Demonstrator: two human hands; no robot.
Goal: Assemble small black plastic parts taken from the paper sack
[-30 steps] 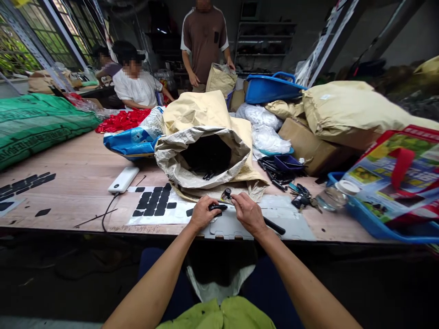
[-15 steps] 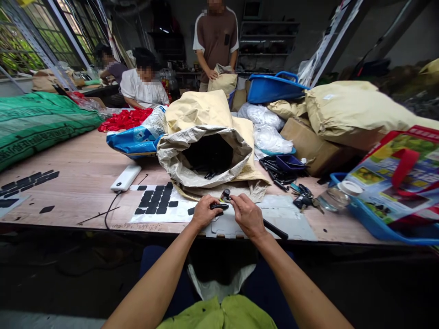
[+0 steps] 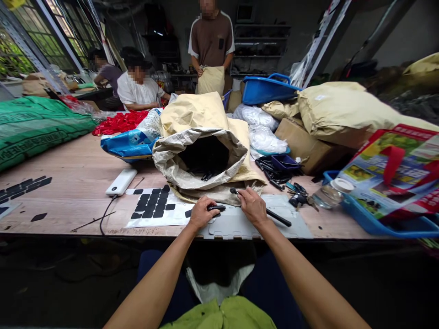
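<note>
A white power bank (image 3: 121, 182) lies near a green sack (image 3: 37, 123).

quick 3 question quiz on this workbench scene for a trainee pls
1. What does the left hand pinch? A) a small black part B) a red cap C) a key
2. True or false: the right hand is empty.
3. Fill in: the sheet of black pads lies to the ____ of the left hand.

Key: 1 A. 2 False, it grips a black rod. 3 left.
</note>
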